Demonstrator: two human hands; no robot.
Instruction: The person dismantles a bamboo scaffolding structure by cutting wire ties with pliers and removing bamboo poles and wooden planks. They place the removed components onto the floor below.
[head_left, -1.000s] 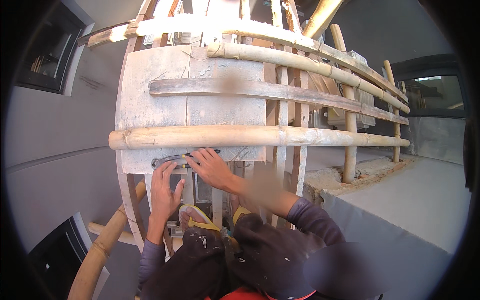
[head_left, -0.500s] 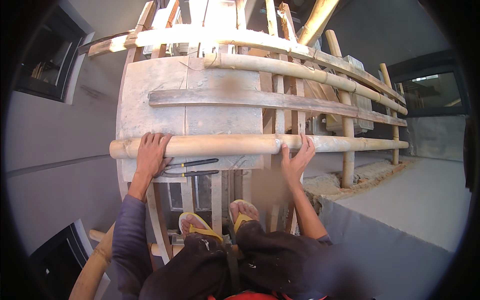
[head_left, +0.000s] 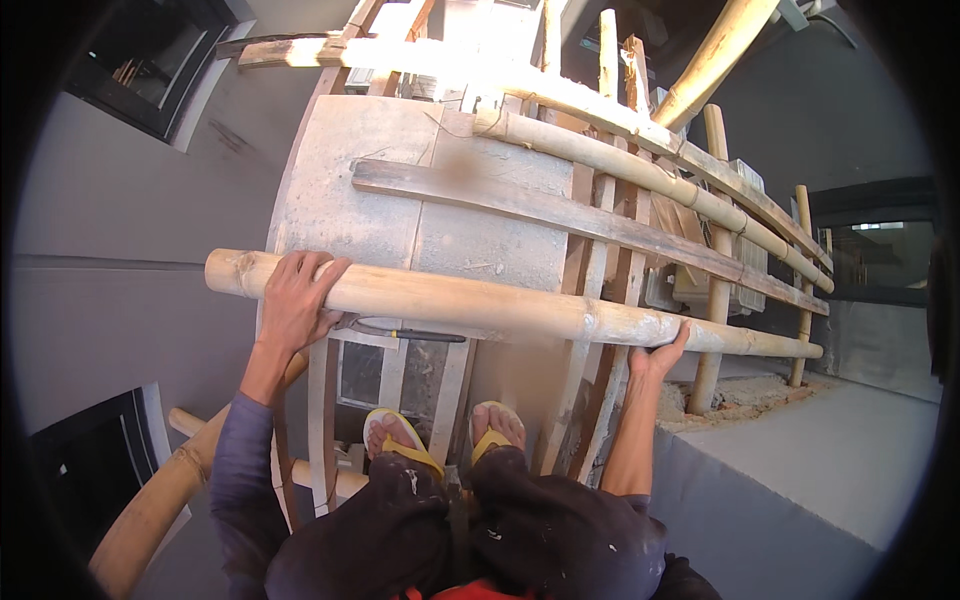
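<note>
A long bamboo pole (head_left: 470, 297) lies across in front of me, tilted down toward the right. Near its left end my left hand (head_left: 300, 295) is closed over it, fingers wrapped across the top. Further along, my right hand (head_left: 658, 358) supports it from below, the thumb up against its near side and the other fingers mostly hidden. A pair of pliers with black and yellow handles (head_left: 435, 336) shows under the pole beside my left hand. One handle is plain to see; I cannot tell whether that hand also holds them.
Pale boards (head_left: 345, 215) lie beyond the pole. A squared timber (head_left: 480, 190) and another bamboo rail (head_left: 610, 160) run across the scaffold. My sandalled feet (head_left: 405, 440) stand among slats with gaps below. Grey walls (head_left: 120, 310) flank the left; a concrete ledge (head_left: 800, 430) lies right.
The view has shifted. Against the boards, the pole has moved left and toward me and now slants. My right hand has slid further right along it and gone underneath; one plier handle is now mostly hidden.
</note>
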